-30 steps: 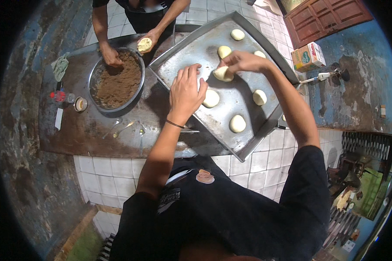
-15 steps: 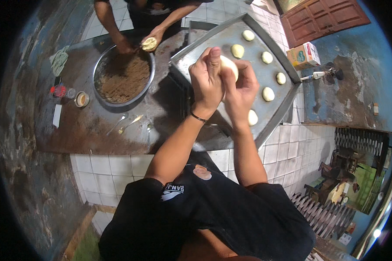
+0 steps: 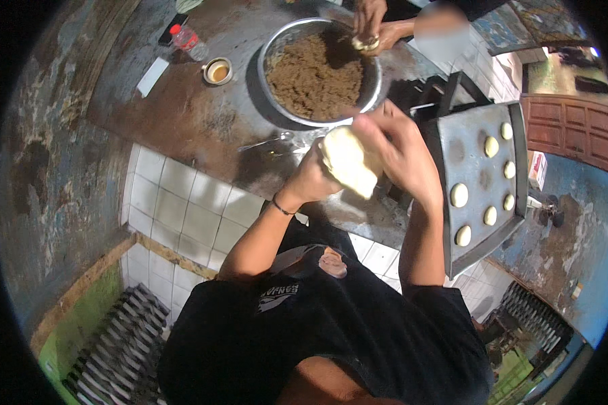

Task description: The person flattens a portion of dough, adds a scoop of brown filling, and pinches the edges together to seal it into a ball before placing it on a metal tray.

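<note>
Head view: dough piece (image 3: 348, 162) btwn left hand (image 3: 311, 177) & right hand (image 3: 398, 145).

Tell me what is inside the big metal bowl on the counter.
The metal bowl holds a brown crumbly filling. Another person's hands hold a small dough piece over its far rim, hiding that part. The bowl's bottom is covered by the filling.

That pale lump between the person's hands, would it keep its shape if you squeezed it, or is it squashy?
The dough piece probably gives easily: it looks smooth and rounded, pressed between the left hand and right hand. It seems light, held up without strain. Likely slightly tacky rather than slippery.
</note>
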The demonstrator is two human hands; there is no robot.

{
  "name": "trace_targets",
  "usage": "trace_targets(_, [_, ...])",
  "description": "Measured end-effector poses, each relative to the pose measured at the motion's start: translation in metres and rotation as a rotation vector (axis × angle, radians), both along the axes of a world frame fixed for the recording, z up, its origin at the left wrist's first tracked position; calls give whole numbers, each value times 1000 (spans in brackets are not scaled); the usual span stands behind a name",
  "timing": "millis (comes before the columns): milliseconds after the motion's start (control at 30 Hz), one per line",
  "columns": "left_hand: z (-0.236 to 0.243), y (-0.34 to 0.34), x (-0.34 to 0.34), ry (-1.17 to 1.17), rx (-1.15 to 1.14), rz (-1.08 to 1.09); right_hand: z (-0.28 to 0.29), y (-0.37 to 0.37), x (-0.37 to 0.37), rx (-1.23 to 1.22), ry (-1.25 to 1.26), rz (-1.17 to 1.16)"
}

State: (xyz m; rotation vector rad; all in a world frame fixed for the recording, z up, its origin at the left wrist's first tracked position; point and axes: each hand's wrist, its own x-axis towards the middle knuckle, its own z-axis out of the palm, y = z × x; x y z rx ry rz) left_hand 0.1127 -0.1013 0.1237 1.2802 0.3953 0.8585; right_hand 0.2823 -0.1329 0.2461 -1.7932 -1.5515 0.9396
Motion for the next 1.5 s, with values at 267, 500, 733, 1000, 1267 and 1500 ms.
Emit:
trace_targets(267, [-27,69,-116,608,98,307,-245,192,-14,17,-357,252])
trace_targets(500, [-59,78,-195,506,-527,387,-309,284,-16,-104,-518,598])
trace_targets(733, [-81,72,-216,428,-651,371,-282,277,-28,-89,-677,683])
trace_targets(1000, [-61,83,-212,201,-726,332,-317,248,4,-134,-295,150])
trace_targets(1267, [-98,110,-144,419,-262,181,-200,160,-23,-268,931,-278])
trace_targets(1500, [-34,124,-55,433,90,53,-88,80,-67,502,-248,-23])
